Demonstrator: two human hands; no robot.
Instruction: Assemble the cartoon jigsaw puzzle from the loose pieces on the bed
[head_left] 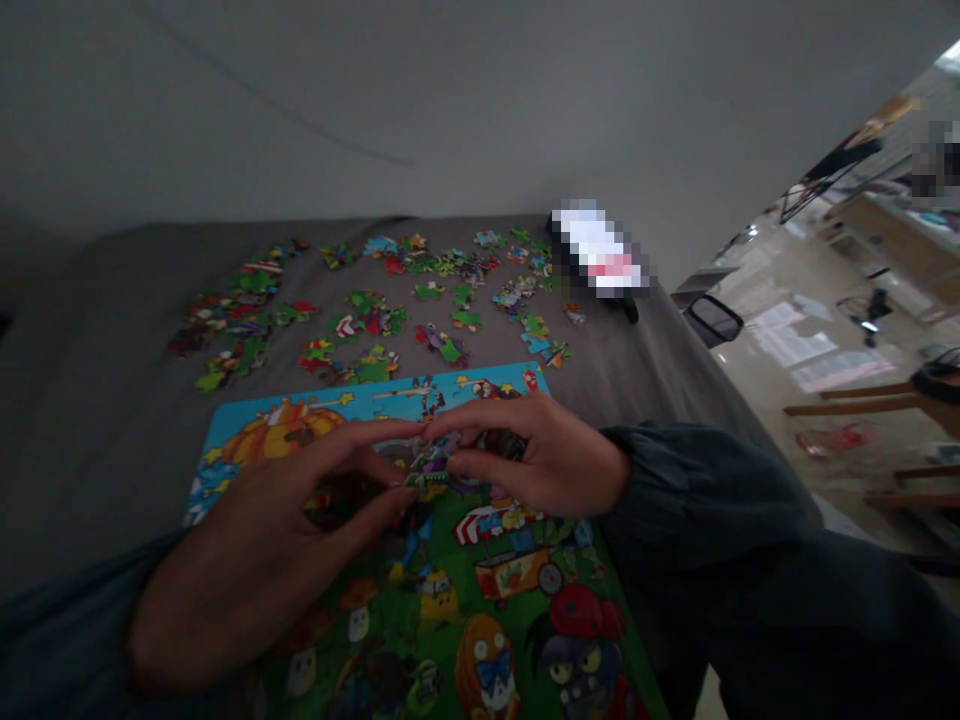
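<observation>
A picture puzzle board (352,395) with cartoon figures, a pumpkin and a blue sky lies in front of me. Over its upper middle, my left hand (277,530) and my right hand (536,450) come together, thumbs and index fingers curved inward. Between the fingertips is a small purple, grey and green puzzle piece (433,465), pinched from both sides. Its lower edge shows green. Whether it touches the board beneath cannot be made out in the dim light. My hands cover parts of the picture.
Several loose puzzle pieces (375,365) lie scattered on the grey cloth (120,330) beyond the board. A lit phone (600,250), its screen blurred, rests at the back right. A pale wall (450,110) rises behind; past the right edge is a tiled floor (802,340) with wooden furniture.
</observation>
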